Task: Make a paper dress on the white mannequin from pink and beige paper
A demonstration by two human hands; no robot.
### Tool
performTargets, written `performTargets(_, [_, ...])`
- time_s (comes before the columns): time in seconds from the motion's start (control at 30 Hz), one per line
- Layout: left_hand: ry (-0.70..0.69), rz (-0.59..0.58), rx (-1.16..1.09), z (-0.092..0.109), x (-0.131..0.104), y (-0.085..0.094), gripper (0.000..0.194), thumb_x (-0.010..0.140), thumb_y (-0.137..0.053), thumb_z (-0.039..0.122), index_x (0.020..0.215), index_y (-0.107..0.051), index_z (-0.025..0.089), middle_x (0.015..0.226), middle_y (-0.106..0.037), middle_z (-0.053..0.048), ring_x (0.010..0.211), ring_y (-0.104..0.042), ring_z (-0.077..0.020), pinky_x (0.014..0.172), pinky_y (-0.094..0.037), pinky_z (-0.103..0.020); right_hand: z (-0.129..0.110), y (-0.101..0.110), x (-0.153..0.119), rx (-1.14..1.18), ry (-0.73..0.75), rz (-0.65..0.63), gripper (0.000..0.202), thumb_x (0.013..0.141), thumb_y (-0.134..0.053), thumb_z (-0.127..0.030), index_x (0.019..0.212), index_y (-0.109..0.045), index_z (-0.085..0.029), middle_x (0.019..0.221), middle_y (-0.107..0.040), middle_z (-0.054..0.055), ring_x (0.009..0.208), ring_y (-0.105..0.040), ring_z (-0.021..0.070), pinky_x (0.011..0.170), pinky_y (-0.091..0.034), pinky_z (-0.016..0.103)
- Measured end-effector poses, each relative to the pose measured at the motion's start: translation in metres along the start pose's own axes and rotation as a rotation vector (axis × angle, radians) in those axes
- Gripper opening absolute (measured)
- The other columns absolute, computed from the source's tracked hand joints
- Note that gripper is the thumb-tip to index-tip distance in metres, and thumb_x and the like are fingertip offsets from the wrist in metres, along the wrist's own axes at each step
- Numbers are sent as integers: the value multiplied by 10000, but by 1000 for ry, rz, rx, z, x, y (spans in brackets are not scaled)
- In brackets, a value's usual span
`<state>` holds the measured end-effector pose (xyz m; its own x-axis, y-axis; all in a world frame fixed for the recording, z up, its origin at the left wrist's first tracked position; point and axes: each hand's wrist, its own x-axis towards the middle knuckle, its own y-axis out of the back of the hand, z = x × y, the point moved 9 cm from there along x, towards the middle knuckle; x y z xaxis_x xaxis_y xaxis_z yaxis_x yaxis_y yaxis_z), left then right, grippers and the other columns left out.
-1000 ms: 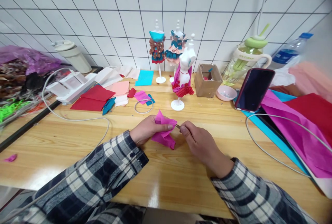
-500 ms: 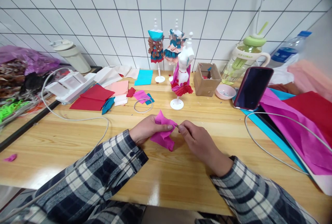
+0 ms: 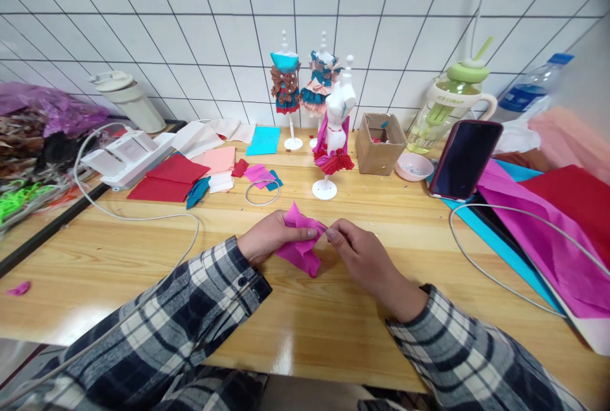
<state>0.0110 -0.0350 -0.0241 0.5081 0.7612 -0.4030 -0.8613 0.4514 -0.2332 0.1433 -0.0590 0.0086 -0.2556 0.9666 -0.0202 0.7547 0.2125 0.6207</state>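
Between my hands is a crumpled piece of magenta paper [image 3: 301,257], with one pointed corner up and a folded part hanging below. My left hand [image 3: 274,235] pinches it, the thumb lying across its front. My right hand [image 3: 355,249] is closed at the paper's right edge, its thumb and index finger pinched on a thin dark tool [image 3: 325,229] whose tip touches the paper. Behind my hands stands a small white mannequin [image 3: 339,106] with a magenta and red skirt. A thin metal ring [image 3: 263,202] lies to its left.
Two dressed mannequins stand behind. At the back right are a cardboard box [image 3: 380,150], a pink bowl [image 3: 413,168], a propped phone [image 3: 461,160] and bottles. Coloured sheets and a looping cable [image 3: 455,233] lie right; a power strip [image 3: 131,160] and red sheets [image 3: 169,178] lie left.
The whole view has shifted very slightly, so the background sits a little higher. Both hands keep nearly the same pose on the paper and the tool.
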Motion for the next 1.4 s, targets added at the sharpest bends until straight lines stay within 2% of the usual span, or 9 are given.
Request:
performTargets(0.37, [-46,-23,-17,-3,2,2,271,716,-809,320,923,-755,155,765,-731,-52,670,-665,-162,683,-519,-293,3,-3,1,87,-16,-3,368,952,-378,-526,772,-501,-229,656,-557,-33,624,-502,148,589,-320,262])
performTargets(0.6, [-40,36,-20,1,1,2,324,646,-856,319,887,-760,124,777,-734,-48,665,-630,-129,676,-493,-247,4,-2,2,88,-27,2,356,943,-402,-514,765,-513,-226,663,-569,-30,629,-501,147,592,-319,263])
performTargets(1.1, [-54,15,-46,-1,2,3,253,698,-823,299,875,-747,134,768,-747,-49,664,-670,-149,663,-523,-258,4,-2,2,67,-22,-13,360,949,-394,-500,741,-489,-222,653,-544,-33,628,-480,143,591,-304,261])
performTargets(1.4, [-51,33,2,-2,2,3,287,687,-826,319,882,-747,123,784,-736,-53,688,-667,-151,693,-522,-265,4,-5,1,26,-13,-29,366,958,-364,-526,809,-515,-228,693,-590,-22,658,-517,154,611,-320,265])
